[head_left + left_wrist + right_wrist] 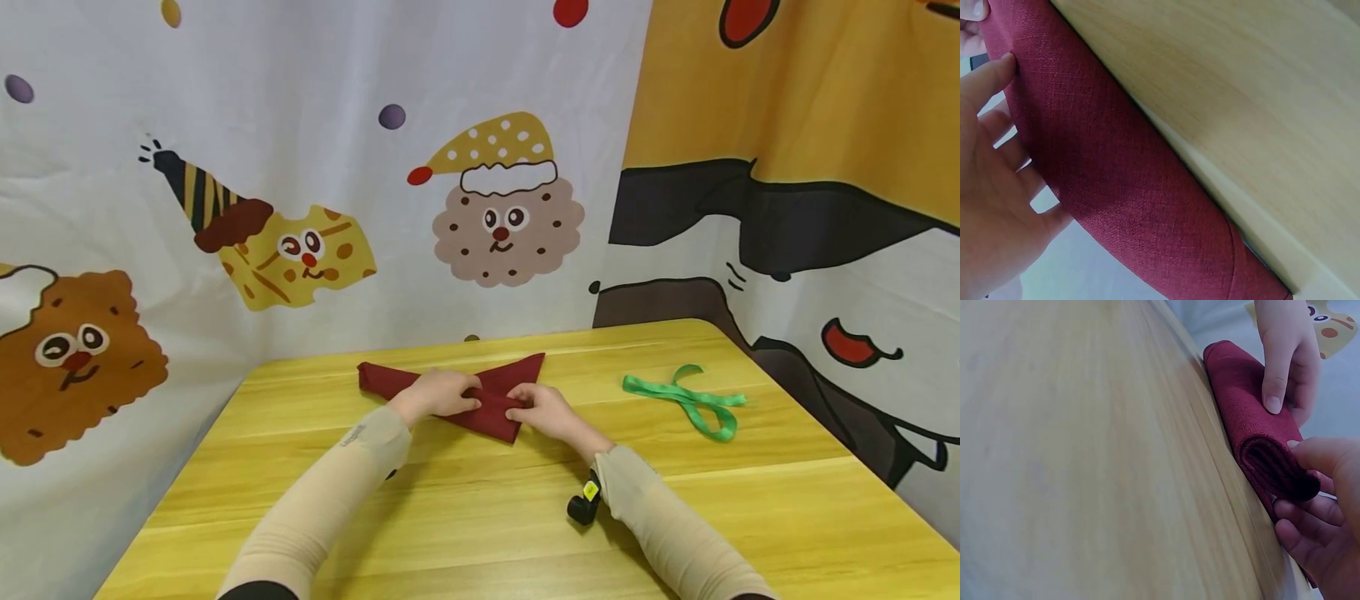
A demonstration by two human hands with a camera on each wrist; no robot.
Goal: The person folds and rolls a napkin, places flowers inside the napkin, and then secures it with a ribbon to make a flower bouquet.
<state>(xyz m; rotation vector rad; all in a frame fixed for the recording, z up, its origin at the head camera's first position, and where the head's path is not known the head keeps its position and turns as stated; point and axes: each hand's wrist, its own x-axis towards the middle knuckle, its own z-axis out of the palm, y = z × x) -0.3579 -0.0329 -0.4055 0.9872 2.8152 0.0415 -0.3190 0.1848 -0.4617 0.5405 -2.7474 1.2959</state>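
A dark red cloth [495, 419] with a woven texture lies folded on the table, its ends pointing out left and upper right. My left hand [444, 392] holds its middle; in the left wrist view the thumb [999, 72] presses the near face while the other fingers reach behind the edge. At the right part, my right hand [549, 410] pinches the cloth. The right wrist view shows the cloth [1244, 394] folded over into several layers, with the right thumb [1310, 450] at the top of the fold and the fingers beneath.
A green ribbon [678, 393] lies loosely looped on the right side of the wooden table [480, 525]. A small black device [585, 502] hangs at my right wrist. Behind the table's far edge hangs a printed curtain [315, 125] with cartoon figures.
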